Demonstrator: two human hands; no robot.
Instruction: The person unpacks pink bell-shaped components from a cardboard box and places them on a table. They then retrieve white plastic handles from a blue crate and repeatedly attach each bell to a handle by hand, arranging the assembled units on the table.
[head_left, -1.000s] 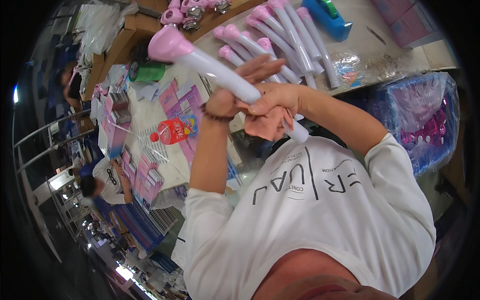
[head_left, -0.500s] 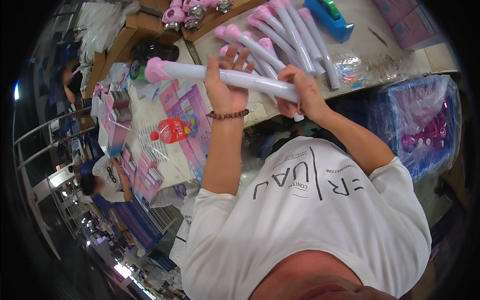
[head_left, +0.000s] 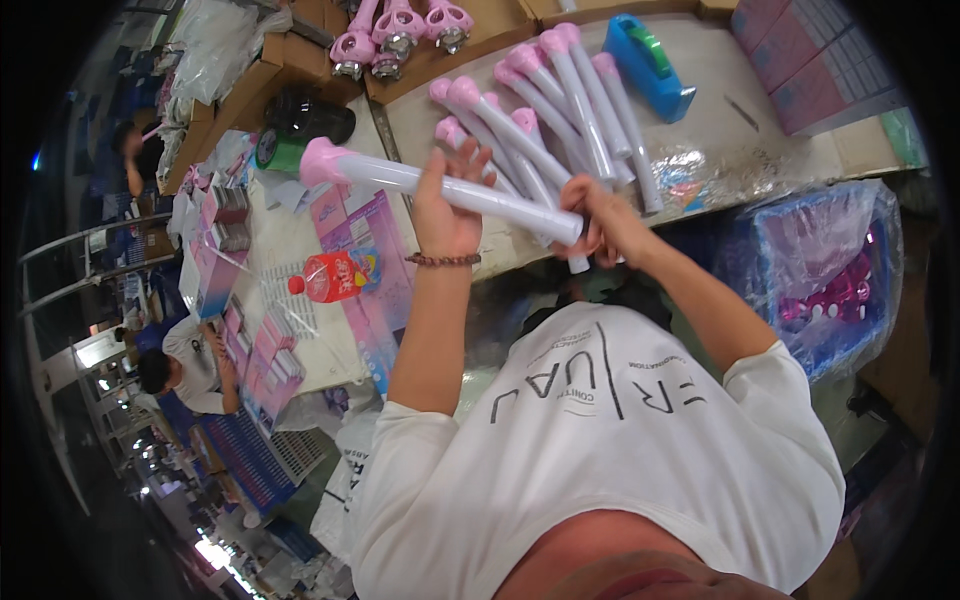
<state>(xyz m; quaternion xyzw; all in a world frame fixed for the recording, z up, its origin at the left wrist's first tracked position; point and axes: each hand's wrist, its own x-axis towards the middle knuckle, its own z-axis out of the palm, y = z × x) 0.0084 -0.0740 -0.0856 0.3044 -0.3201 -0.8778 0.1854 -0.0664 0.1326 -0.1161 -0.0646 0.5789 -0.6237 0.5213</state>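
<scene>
A white tube with a pink flared head lies slantwise across my left hand, which holds it between thumb and raised fingers. Its plain end, showing a dark rim or opening, points down to the right. At that end is my right hand, its fingers bent close together; what they pinch, if anything, is hidden. A small white piece shows just below those fingers; I cannot tell whether it is held. Beyond my hands, several similar pink-headed tubes lie in a pile on the table.
A blue tape dispenser stands beyond the pile, with printed boxes to its right. Pink and silver parts lie in a carton. To the left are a red-labelled bottle and flat cartons. A plastic-lined blue crate stands at right.
The right hand has slid off the tube's plain end, baring its dark rim. Tube and hands sit slightly lower in the picture, and the whole scene has shifted down a little.
</scene>
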